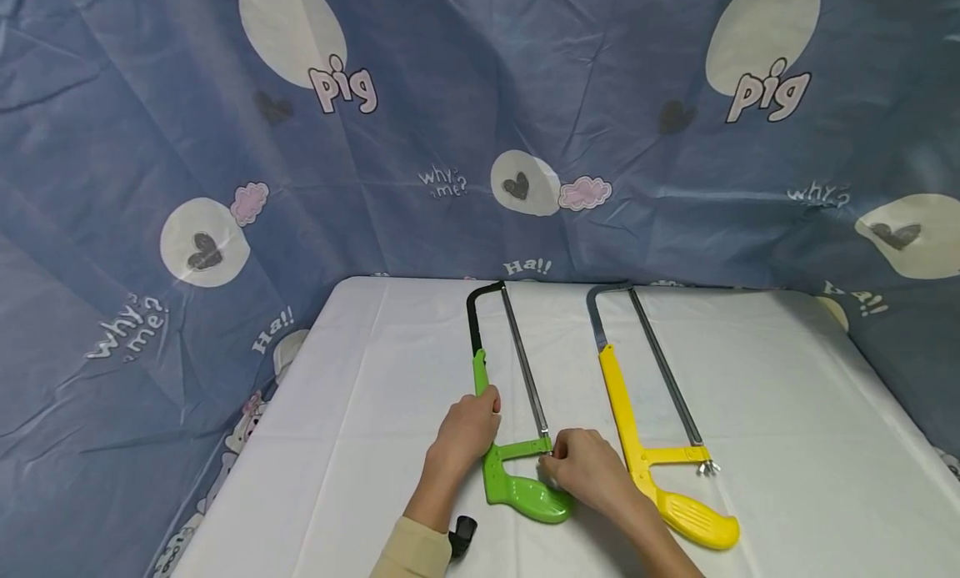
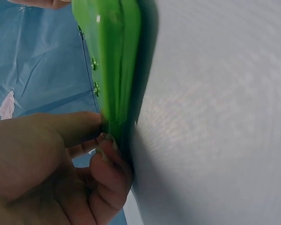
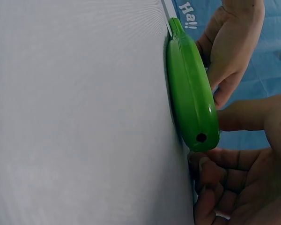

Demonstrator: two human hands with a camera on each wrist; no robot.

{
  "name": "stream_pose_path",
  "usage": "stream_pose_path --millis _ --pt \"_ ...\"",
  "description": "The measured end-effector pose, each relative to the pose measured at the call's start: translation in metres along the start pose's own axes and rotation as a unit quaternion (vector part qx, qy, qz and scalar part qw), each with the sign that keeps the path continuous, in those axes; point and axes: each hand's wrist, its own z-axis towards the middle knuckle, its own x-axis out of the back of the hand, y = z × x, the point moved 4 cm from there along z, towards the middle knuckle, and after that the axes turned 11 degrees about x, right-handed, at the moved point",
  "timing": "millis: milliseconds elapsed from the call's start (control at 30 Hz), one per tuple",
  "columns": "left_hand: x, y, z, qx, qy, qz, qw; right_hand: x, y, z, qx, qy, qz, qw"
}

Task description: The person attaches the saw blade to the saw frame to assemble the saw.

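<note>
A green hacksaw [image 1: 536, 500] lies on the white-covered table, its black front frame and metal blade [image 1: 525, 365] pointing away from me. My left hand [image 1: 465, 432] grips the green bar of its frame; in the left wrist view, thumb and fingers pinch the bar [image 2: 117, 61] from both sides. At the near end of the blade, my right hand [image 1: 588, 469] has curled fingers pinching the tightening wing nut, which they mostly hide. In the right wrist view, the green handle [image 3: 189, 89] stands in front of the right fingers, covering their contact.
To the right lies a yellow hacksaw [image 1: 618, 403], its wing nut [image 1: 708, 468] at the near blade end. My right forearm passes close to its handle. A small black object [image 1: 463, 535] is beside my left sleeve. Blue printed cloth [image 1: 420, 228] hangs behind the table.
</note>
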Motion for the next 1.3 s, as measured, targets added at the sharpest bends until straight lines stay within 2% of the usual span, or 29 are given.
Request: stream_pose_path --millis 467,800,1300 --pt "0.0001 -0.0002 -0.0008 0.001 -0.001 0.003 1.0 0.0012 0.0009 -0.0018 -0.003 -0.009 0.011 1.0" --pt "-0.0004 -0.0021 -0.0002 0.001 -0.003 0.004 1.0 0.0007 0.0028 -0.001 0.009 -0.032 0.016 0.999" --pt "-0.0005 -0.0014 0.0007 -0.003 0.004 0.004 1.0 0.0044 0.0049 0.0011 0.037 -0.041 0.03 0.998"
